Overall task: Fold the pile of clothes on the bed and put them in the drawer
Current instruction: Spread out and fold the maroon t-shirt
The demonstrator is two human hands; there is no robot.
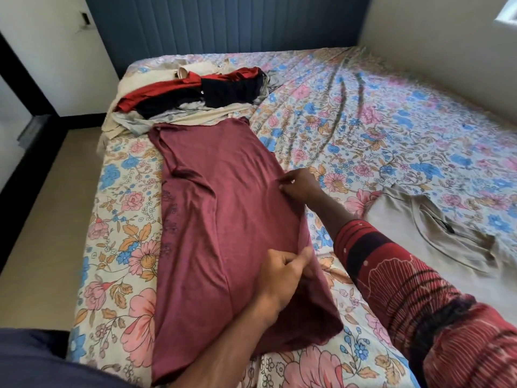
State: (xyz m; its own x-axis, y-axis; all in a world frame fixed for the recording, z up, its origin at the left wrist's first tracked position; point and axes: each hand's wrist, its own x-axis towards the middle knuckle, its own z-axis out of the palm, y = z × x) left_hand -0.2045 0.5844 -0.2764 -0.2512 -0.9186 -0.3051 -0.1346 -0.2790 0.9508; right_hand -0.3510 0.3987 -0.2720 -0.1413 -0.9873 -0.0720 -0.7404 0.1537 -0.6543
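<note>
A maroon shirt point(218, 219) is lying flat, lengthwise, on a bed point(391, 130) covered with a floral sheet. The person's left hand point(282, 278) is gripping the shirt's right edge near the hem, fingers curled around the fabric. The right hand point(300, 184) is pinching the same edge farther up. A pile of unfolded clothes point(195, 93) is sitting at the far left of the bed, touching the shirt's top. A beige shirt point(425, 233) is lying to the right.

the clothes pile point(195, 93) at the upper left is too jumbled to count pieces, and the beige shirt point(419, 233) gets cut off at the right edge.
</note>
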